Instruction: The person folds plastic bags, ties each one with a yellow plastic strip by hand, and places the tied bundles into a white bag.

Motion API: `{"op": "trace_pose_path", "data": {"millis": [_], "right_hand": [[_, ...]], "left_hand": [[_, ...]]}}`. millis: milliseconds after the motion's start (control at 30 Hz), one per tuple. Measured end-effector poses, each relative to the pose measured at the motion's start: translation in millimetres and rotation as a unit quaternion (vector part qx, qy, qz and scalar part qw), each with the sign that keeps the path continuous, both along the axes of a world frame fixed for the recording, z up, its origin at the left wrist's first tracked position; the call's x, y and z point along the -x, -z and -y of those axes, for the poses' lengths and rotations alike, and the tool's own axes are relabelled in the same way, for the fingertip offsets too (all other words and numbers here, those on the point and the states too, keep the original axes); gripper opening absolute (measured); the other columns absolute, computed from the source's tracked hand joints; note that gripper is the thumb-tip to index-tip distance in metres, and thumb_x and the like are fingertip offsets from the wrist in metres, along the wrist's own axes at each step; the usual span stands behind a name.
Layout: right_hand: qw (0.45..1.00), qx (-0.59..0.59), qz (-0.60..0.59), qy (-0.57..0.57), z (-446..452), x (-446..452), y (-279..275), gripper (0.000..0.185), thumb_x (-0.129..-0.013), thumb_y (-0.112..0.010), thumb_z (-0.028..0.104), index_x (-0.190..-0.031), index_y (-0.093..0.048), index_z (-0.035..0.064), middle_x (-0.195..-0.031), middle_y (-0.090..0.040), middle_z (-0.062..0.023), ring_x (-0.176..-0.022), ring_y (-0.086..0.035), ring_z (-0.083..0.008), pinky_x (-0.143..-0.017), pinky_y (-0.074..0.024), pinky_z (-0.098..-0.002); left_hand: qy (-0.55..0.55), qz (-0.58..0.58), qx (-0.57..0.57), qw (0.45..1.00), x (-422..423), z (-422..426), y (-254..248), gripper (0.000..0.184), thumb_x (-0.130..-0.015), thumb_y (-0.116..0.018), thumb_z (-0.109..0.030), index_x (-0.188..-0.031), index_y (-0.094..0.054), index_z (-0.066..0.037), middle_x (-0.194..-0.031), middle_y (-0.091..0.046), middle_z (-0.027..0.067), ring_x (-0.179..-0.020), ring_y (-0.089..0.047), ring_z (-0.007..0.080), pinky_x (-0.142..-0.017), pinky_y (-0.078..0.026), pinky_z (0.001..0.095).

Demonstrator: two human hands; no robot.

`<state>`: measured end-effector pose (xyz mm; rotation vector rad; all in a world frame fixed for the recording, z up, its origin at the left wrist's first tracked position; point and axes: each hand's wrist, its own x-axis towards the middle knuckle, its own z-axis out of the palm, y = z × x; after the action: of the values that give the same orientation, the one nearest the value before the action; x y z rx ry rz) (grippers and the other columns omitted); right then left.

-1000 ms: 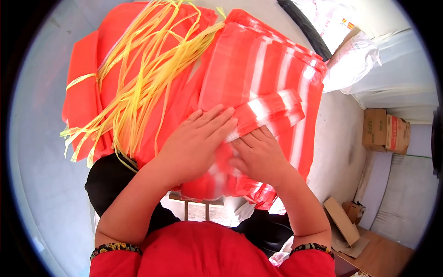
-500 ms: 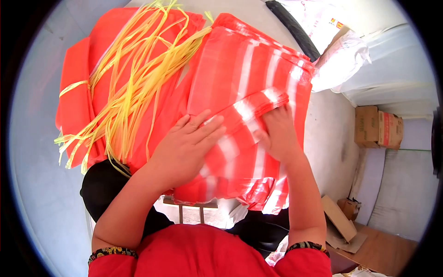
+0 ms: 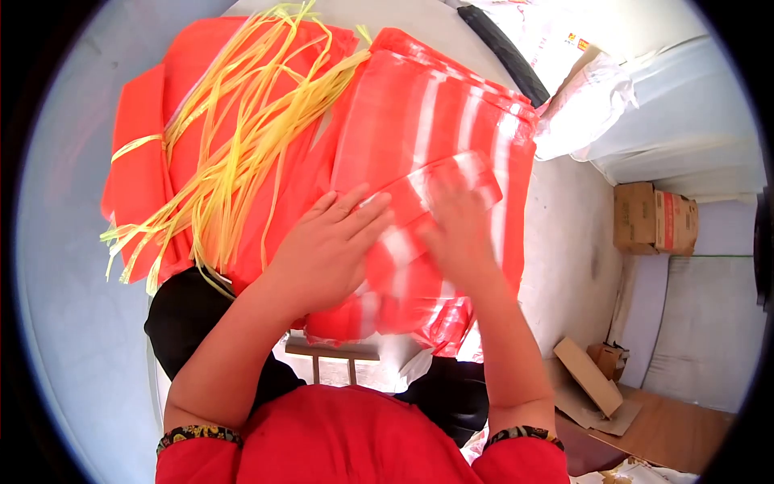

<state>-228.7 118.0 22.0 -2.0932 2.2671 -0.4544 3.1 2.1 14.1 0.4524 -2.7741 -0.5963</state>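
Note:
A stack of thin red sheets with white stripes (image 3: pixel 387 113), seemingly plastic, lies in front of me. Its near part is turned over into a folded strip (image 3: pixel 476 171) that slants across the stack. My left hand (image 3: pixel 326 246) rests flat on the left end of the fold, fingers stretched and a little apart. On the strip's right part lies my right hand (image 3: pixel 458 230), blurred by motion, with its fingers extended over the fold. A loose bundle of yellow ties (image 3: pixel 242 161) sits to the left, on plain red material (image 3: pixel 193 89).
At the far left stands a folded red bundle (image 3: pixel 137 129) with a yellow tie round it. Behind the stack are a black roll (image 3: pixel 504 52) and a white bag (image 3: pixel 588 105). Cardboard boxes (image 3: pixel 653 218) are at the right, with cardboard pieces (image 3: pixel 592 379) lower down.
My right hand has moved left from the fold's right end onto the strip, and its fingers now lie over it. The strip looks flatter. My left hand has stayed nearly in place.

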Motion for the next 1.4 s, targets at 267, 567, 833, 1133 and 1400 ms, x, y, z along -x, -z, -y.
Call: {"op": "trace_pose_path", "data": {"millis": [267,567,833,1133,1400], "right_hand": [[0.979,-0.07,0.107,0.156,-38.1,-3.3,-28.2,0.06,-0.093,-0.07,0.018,-0.149,-0.054,0.0062,-0.134,-0.06,-0.0231,-0.11,-0.063,-0.0407,-0.095,-0.0508,-0.0503],[0.95,0.058,0.279,0.124,28.8,-12.5,-1.5,0.092,-0.09,-0.078,0.025,-0.164,-0.028,0.0012,-0.169,-0.026,-0.027,-0.156,-0.031,-0.0367,-0.122,-0.0348,-0.042],[0.941,0.059,0.254,0.214,21.1,-54.8,-13.1,0.097,-0.082,-0.083,0.02,-0.163,-0.032,0.0056,-0.169,-0.017,-0.0312,-0.154,-0.031,-0.0445,-0.122,-0.0367,-0.0463],[0.941,0.052,0.257,0.214,18.9,-64.7,-14.3,0.105,-0.077,-0.085,0.019,-0.164,-0.027,0.0068,-0.168,-0.024,-0.0275,-0.153,-0.033,-0.0431,-0.122,-0.0365,-0.0474],[0.92,0.047,0.308,0.237,21.1,-59.2,-9.6,0.108,-0.075,-0.086,0.015,-0.164,-0.027,0.005,-0.161,-0.039,-0.0234,-0.148,-0.043,-0.0361,-0.119,-0.0413,-0.0442]], "left_hand": [[-0.001,-0.022,-0.062,0.998,-2.1,-3.4,3.4,0.062,-0.093,-0.061,-0.024,-0.152,-0.051,-0.003,-0.164,-0.042,0.0142,-0.156,-0.031,0.0362,-0.125,-0.028,0.0533],[0.135,0.014,-0.303,0.943,-26.7,-15.1,-36.8,0.052,-0.101,-0.06,-0.039,-0.139,-0.065,-0.004,-0.146,-0.06,0.0208,-0.151,-0.038,0.0417,-0.124,-0.028,0.0542],[-0.048,0.069,-0.394,0.915,-37.4,-3.6,-52.5,0.023,-0.095,-0.07,-0.021,-0.11,-0.074,-0.005,-0.108,-0.072,0.019,-0.105,-0.069,0.0357,-0.091,-0.054,0.0435],[-0.342,0.038,-0.025,0.939,-60.0,31.4,-4.7,0.039,-0.09,-0.076,-0.017,-0.124,-0.062,-0.003,-0.133,-0.058,0.0184,-0.12,-0.058,0.0377,-0.1,-0.051,0.0453],[-0.371,-0.019,0.009,0.928,-77.4,58.7,16.7,0.052,-0.095,-0.071,-0.024,-0.137,-0.059,0.003,-0.14,-0.056,0.0219,-0.131,-0.05,0.0419,-0.113,-0.042,0.0493]]}}
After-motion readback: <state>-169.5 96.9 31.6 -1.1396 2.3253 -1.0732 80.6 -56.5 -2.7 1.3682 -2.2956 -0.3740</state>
